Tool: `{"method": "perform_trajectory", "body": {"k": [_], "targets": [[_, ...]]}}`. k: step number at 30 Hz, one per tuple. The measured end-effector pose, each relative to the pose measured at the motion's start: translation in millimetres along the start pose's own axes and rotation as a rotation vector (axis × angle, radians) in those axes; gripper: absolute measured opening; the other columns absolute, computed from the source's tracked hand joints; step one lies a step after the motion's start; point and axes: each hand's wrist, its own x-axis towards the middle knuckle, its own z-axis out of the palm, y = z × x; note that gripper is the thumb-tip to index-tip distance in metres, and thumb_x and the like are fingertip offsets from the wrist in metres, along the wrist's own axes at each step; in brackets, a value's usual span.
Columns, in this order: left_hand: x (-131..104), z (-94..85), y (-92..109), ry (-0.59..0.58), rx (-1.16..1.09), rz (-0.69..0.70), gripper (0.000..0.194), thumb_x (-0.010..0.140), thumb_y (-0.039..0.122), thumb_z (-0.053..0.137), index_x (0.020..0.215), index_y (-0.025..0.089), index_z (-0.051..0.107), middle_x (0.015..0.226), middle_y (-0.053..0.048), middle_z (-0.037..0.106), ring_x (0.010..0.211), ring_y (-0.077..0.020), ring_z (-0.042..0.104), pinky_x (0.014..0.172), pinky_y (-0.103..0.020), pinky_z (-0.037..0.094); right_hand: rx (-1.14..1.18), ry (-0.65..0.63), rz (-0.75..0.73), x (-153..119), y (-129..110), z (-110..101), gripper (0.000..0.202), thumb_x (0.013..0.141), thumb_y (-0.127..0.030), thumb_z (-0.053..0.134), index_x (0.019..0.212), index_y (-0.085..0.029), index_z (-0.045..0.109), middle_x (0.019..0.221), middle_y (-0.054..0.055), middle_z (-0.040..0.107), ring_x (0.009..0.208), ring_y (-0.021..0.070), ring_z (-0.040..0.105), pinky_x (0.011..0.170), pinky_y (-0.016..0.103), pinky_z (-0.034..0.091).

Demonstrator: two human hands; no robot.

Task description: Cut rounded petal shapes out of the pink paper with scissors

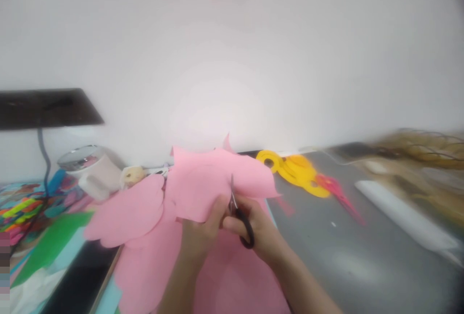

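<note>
Pink paper layers (242, 280) cover the near middle of the desk (348, 265), beside a black flat object (85, 275) and a green sheet (54, 241) on the left. Above the layers, the right hand (259, 229) is closed around the handles of the black-handled scissors (245, 227), whose blades lie against the raised pink sheet (199, 178). The left hand (203, 232) pinches that sheet's near edge, thumb on top, just left of the blades. Scalloped pink cutouts (126, 215) spread to the left; right of the sheet lie a yellow cutout (297, 169) and, touching it, blurred pink scissors (339, 191). Farther back on the left stands a white container (105, 174) with a shiny round top, before the pale wall (232, 63).
</note>
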Motion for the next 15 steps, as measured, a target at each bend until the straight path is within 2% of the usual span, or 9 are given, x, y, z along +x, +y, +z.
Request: {"method": "perform_trajectory", "body": {"k": [3,6,11,15], "targets": [[-0.3,0.7,1.7,0.010,-0.004,-0.012,0.022,0.069,0.035,0.066,0.054,0.020,0.060,0.057,0.002,0.061,0.061,-0.0151,0.060,0.062,-0.026,0.051,0.021,0.006,0.007,-0.2,-0.5,0.3,0.042,0.067,-0.045,0.078,0.069,-0.019,0.046,0.064,-0.005,0.037,0.060,0.0105,0.032,0.057,0.025,0.032],[-0.4,0.7,3.1,-0.014,-0.017,-0.018,0.022,0.068,0.035,0.065,0.053,0.020,0.058,0.055,0.003,0.059,0.056,-0.0143,0.058,0.056,-0.026,0.049,0.033,0.006,0.008,-0.4,-0.8,0.5,0.041,0.067,-0.044,0.078,0.068,-0.019,0.045,0.064,-0.005,0.036,0.059,0.0101,0.032,0.057,0.025,0.033],[0.0,0.1,1.3,-0.023,0.046,-0.048,0.025,0.069,0.039,0.063,0.055,0.019,0.061,0.058,0.000,0.063,0.061,-0.0161,0.061,0.060,-0.027,0.050,0.000,0.014,-0.005,-0.1,-0.5,0.1,0.041,0.069,-0.044,0.076,0.066,-0.019,0.044,0.062,-0.006,0.035,0.057,0.0092,0.030,0.054,0.025,0.029],[0.7,0.2,-0.2,-0.015,0.046,-0.019,0.025,0.068,0.038,0.064,0.053,0.019,0.059,0.057,-0.001,0.062,0.059,-0.0165,0.060,0.059,-0.028,0.049,-0.044,0.026,0.009,0.5,-0.4,-0.8,0.040,0.069,-0.046,0.075,0.065,-0.019,0.046,0.062,-0.005,0.037,0.058,0.0097,0.031,0.052,0.024,0.026]]}}
